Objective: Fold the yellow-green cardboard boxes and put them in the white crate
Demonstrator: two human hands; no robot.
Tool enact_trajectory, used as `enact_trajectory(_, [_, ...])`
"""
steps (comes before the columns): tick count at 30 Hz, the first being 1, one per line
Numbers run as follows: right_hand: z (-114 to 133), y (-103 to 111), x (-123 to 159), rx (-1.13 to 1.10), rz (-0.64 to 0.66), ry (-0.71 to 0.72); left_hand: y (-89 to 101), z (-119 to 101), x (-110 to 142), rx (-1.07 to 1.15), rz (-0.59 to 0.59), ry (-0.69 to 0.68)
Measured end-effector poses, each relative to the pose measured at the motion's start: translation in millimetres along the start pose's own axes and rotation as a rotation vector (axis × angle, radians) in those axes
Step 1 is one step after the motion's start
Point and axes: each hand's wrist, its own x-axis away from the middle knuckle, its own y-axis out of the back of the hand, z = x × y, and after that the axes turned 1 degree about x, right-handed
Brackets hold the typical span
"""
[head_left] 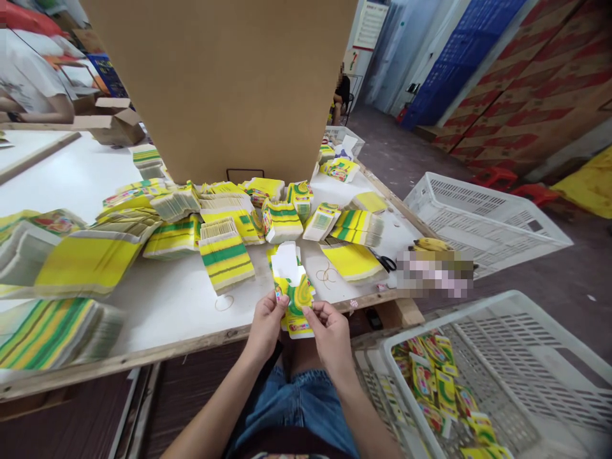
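Note:
Between my two hands, at the front edge of the table, is a yellow and green printed carton [299, 294] with white flaps at its far end. My left hand [268, 319] pinches its left side between thumb and fingers. On the right side, my right hand [329, 328] grips it the same way. Whether it is one carton or a few stacked together I cannot tell. Just beyond lie bundles of flat yellow and green cartons [227, 255], some fanned out, and a yellow stack [352, 260] with rubber bands [326, 275] beside it.
A tall brown cardboard sheet [224, 83] stands behind the bundles. Black-handled scissors [386, 261] and bananas [433, 245] lie at the table's right. Below, a white crate [540, 357] holds yellow packs [445, 389]; another white crate [492, 210] stands farther back. A person [33, 76] is at far left.

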Motion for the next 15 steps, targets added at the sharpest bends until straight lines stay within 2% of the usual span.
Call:
enact_trajectory(3, [2, 3, 0, 0.074, 0.012, 0.040, 0.3, -6, 6, -0.147, -0.021, -0.099])
enact_trajectory(5, [7, 6, -3, 0.100, 0.049, 0.080, 0.3, -12, 10, -0.238, 0.034, -0.129])
enact_trajectory(9, [21, 13, -13, 0.036, 0.175, 0.169, 1.4, -23, 15, -0.294, 0.205, -0.080])
enact_trajectory(12, [32, 20, -22, -0.013, 0.301, 0.194, 3.5, -27, 16, -0.293, 0.266, -0.024])
enact_trajectory(15, [40, 26, -26, 0.055, 0.366, 0.198, 6.4, -26, 17, -0.215, 0.333, 0.032])
